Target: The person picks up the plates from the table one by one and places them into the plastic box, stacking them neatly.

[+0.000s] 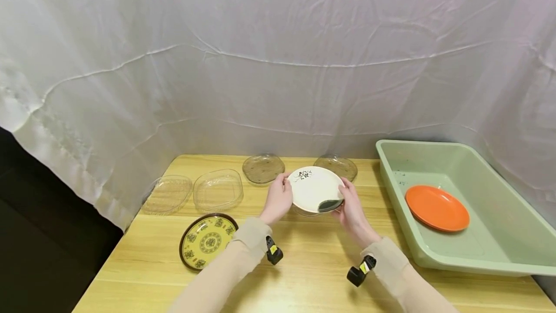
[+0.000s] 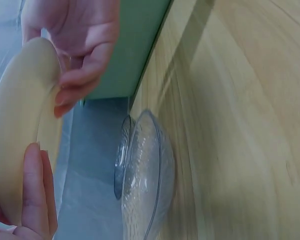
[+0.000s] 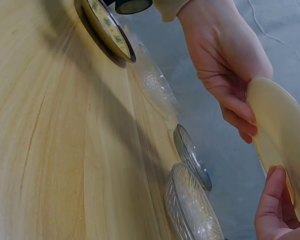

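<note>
A white plate (image 1: 314, 190) with a dark flower sprig and a dark green patch at its rim is held up over the table. My left hand (image 1: 278, 199) grips its left rim, thumb on top and fingers beneath. On the opposite rim, my right hand (image 1: 351, 207) grips it the same way. Both wrist views show the plate's pale underside (image 2: 25, 110) with fingers pressed against it. Below the plate stands a clear ribbed glass dish (image 3: 192, 205), mostly hidden by it in the head view. Behind it lies a clear glass plate (image 1: 347, 167).
A green basin (image 1: 393, 206) at the right holds an orange plate (image 1: 437, 208). A yellow patterned plate with a dark rim (image 1: 209, 242) lies by my left forearm. Further back are a clear square dish (image 1: 218, 190), a clear oval dish (image 1: 169, 193) and another glass plate (image 1: 263, 168).
</note>
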Action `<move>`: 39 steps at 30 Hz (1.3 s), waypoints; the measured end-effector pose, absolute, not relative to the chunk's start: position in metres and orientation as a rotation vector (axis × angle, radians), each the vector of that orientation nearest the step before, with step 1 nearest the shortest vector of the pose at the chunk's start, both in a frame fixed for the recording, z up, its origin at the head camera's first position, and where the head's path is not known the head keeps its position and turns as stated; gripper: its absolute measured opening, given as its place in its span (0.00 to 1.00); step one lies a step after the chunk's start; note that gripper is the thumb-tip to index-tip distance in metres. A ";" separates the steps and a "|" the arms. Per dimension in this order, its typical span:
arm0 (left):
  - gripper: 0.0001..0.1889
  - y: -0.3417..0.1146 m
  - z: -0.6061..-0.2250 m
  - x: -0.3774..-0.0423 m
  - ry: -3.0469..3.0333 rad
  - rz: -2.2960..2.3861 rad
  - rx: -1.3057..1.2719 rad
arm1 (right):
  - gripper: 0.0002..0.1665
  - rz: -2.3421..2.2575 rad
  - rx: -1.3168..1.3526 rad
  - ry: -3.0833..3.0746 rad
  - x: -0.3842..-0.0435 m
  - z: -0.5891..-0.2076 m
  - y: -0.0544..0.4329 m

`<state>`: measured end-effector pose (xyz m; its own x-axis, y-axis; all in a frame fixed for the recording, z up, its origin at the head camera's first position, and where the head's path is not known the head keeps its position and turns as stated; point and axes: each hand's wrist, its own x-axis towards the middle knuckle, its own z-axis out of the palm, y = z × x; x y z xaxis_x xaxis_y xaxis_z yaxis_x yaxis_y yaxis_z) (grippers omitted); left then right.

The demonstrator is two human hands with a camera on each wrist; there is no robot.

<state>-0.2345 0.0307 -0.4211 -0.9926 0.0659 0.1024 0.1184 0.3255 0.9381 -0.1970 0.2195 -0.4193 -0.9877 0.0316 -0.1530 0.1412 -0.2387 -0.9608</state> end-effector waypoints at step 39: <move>0.22 0.036 -0.437 -0.232 -2.520 -1.948 -0.271 | 0.33 -2.386 0.328 1.942 -0.195 -0.430 0.230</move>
